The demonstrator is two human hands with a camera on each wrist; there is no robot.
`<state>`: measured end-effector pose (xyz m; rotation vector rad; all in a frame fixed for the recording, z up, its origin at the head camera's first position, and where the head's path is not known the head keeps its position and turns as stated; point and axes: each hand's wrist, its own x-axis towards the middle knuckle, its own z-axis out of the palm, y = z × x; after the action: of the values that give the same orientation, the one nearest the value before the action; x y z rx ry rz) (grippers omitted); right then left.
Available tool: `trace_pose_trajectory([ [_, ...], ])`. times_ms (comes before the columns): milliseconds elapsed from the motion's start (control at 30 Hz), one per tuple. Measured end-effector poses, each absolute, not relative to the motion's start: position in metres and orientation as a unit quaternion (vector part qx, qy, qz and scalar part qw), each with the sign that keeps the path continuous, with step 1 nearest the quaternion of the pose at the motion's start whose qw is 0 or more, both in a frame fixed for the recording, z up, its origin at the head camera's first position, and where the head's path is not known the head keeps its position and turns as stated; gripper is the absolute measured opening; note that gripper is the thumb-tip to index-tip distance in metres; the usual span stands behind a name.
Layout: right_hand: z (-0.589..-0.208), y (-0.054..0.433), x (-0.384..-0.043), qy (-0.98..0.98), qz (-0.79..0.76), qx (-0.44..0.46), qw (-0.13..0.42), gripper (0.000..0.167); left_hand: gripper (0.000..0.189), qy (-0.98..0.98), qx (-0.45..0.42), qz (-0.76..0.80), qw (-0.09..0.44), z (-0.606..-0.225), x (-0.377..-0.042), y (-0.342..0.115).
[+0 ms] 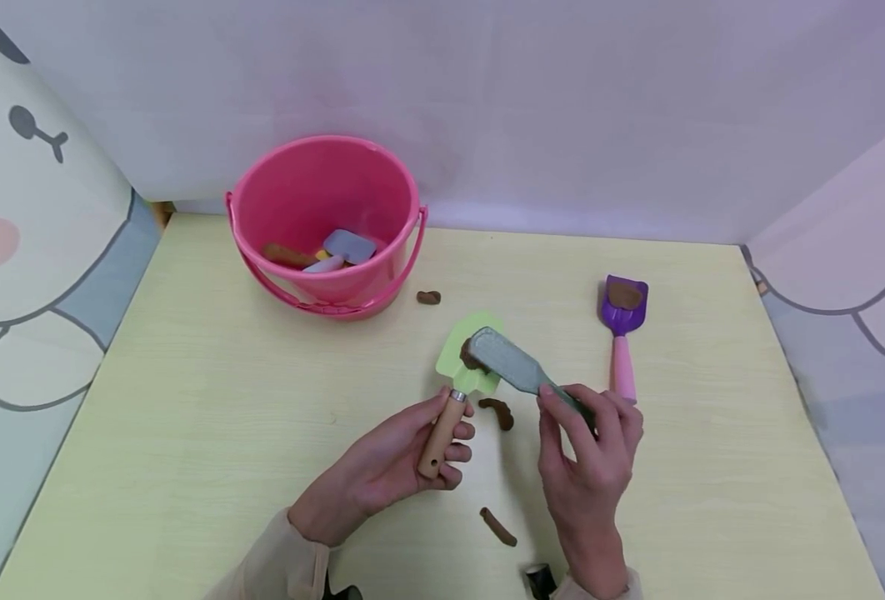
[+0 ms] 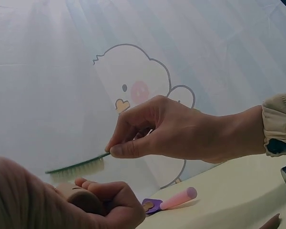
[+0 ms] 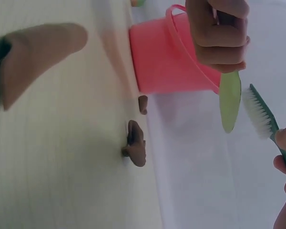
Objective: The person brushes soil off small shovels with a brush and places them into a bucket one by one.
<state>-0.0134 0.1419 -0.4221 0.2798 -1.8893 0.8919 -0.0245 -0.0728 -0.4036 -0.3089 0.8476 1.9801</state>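
Note:
My left hand point(image 1: 382, 458) grips the wooden handle of a small shovel point(image 1: 444, 433) with a light green blade. A brown clay-like lump point(image 1: 467, 356) sits on that blade. My right hand point(image 1: 592, 454) pinches the handle of a green brush point(image 1: 513, 362), whose head overlaps the lump in the head view. White bristles point(image 3: 257, 114) face the green blade point(image 3: 229, 102) in the right wrist view. On the table beneath, a curved brown piece point(image 1: 499, 414) lies just right of the shovel's handle. Closer to me is a brown stick-like piece point(image 1: 498, 527).
A pink bucket point(image 1: 307, 192) stands at the back left, with several toy tools inside. Near its base lies a small brown piece point(image 1: 428, 297). To the right, a purple shovel point(image 1: 621, 367) with a pink handle carries a brown lump. A light curtain point(image 1: 562, 117) hangs behind the table.

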Motion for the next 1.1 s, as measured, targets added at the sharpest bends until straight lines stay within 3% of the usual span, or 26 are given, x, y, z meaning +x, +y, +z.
trace_pose_trajectory([
  [267, -0.4151, 0.1428, -0.0086, -0.766, 0.381, 0.148, 0.496, 0.023, 0.038, 0.361, -0.114, 0.801, 0.463, -0.4028, -0.0232, -0.0727],
  [500, -0.4187, 0.1464, -0.0059, -0.783, 0.355, 0.175, 0.48, 0.021, 0.039, 0.365, -0.106, 0.799, 0.466, -0.4006, -0.0235, -0.0717],
  [1100, -0.4207, 0.1448, -0.0107, -0.773, 0.357, 0.14, 0.506, 0.011, 0.038, 0.349, -0.1, 0.807, 0.466, -0.3981, -0.0221, -0.0715],
])
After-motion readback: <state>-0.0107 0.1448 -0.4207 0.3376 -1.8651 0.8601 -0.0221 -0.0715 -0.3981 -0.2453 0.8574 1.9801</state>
